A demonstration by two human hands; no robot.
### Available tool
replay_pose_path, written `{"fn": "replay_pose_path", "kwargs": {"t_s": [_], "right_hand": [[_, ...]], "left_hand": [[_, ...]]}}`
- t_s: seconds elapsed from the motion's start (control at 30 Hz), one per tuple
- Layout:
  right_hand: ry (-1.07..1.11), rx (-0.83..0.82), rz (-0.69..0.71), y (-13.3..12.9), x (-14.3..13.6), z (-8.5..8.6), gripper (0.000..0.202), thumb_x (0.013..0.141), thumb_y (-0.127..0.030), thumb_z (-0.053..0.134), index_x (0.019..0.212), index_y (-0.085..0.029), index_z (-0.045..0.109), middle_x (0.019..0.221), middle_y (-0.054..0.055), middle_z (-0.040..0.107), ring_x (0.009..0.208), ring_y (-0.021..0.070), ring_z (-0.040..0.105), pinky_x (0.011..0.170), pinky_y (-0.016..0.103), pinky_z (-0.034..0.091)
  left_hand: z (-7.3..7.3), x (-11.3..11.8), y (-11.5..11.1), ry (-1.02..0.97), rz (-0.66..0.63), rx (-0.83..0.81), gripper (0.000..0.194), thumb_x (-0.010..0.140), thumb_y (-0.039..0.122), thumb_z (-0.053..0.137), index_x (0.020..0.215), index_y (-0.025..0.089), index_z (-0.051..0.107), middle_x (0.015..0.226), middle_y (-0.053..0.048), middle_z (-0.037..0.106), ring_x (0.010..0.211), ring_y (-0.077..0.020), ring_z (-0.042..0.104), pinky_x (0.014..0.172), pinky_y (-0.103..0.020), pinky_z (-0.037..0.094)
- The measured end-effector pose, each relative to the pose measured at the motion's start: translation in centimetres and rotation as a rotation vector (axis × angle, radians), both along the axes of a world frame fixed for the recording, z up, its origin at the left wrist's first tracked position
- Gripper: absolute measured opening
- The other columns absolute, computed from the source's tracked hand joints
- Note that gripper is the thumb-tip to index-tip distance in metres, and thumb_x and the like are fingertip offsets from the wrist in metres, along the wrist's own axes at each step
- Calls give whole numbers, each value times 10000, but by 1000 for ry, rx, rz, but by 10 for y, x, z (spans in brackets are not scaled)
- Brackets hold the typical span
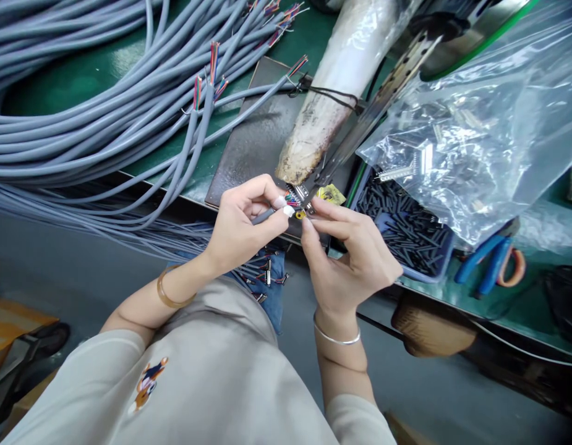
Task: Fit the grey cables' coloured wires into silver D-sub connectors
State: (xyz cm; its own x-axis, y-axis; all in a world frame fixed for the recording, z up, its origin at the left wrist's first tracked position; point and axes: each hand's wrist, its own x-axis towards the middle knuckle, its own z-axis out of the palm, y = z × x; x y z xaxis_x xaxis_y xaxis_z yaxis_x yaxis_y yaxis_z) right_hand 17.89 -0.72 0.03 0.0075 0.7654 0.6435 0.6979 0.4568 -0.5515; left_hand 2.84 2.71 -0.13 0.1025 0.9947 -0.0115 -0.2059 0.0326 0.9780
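Observation:
My left hand (248,219) pinches the end of a grey cable, its fingertips wrapped in white, with thin coloured wires (292,199) fanning out past them. Those wires meet a small metal connector (303,196) below the tip of a white-wrapped tube. On the connector's right side, my right hand (348,247) has its thumb and fingers closed near a small yellow piece (299,215); what exactly they grip is too small to make out. The tip of a dark, slender tool (332,162) comes down to the connector between the hands.
Bundled grey cables (95,133) cover the left of the green table. A dark plate (248,148) lies under the white-wrapped tube (345,68). At right are a bin of black sleeves (406,228), a plastic bag of connectors (480,130) and blue-handled pliers (492,262). Finished-looking cable ends hang below.

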Motion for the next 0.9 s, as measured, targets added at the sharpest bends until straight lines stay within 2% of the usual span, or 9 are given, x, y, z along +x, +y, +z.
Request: {"fn": "replay_pose_path", "kwargs": {"t_s": [0.27, 0.47, 0.8, 0.9], "right_hand": [[-6, -36, 26, -1, 2, -5, 125, 880, -126, 728, 871, -235, 667, 1026, 26, 806, 906, 186, 780, 784, 339, 661], [-50, -17, -11, 2, 2, 1, 109, 885, -164, 741, 896, -268, 711, 1019, 23, 804, 901, 211, 779, 783, 380, 660], [-45, -2, 21, -3, 1, -6, 158, 864, -117, 739, 854, -234, 634, 1012, 11, 801, 882, 154, 767, 783, 293, 618], [2, -27, 23, -4, 2, -5, 147, 871, -116, 732, 841, -228, 641, 985, 10, 799, 882, 157, 771, 775, 287, 624]], "left_hand": [[-1, 0, 0, 23, 3, -78, 193, 714, 172, 726, 685, 170, 535, 743, 9, 609, 611, -52, 490, 528, -175, 385], [3, 0, 1, -16, -8, -49, 161, 725, 157, 708, 695, 171, 550, 765, -4, 626, 620, -57, 501, 517, -179, 379], [-2, -1, 1, -99, -57, -169, 244, 716, 168, 748, 667, 165, 508, 679, 38, 609, 424, 14, 338, 390, -164, 228], [1, -1, 1, -135, -69, -185, 289, 713, 213, 809, 668, 160, 528, 610, 61, 589, 405, 13, 363, 405, -149, 293]]}}
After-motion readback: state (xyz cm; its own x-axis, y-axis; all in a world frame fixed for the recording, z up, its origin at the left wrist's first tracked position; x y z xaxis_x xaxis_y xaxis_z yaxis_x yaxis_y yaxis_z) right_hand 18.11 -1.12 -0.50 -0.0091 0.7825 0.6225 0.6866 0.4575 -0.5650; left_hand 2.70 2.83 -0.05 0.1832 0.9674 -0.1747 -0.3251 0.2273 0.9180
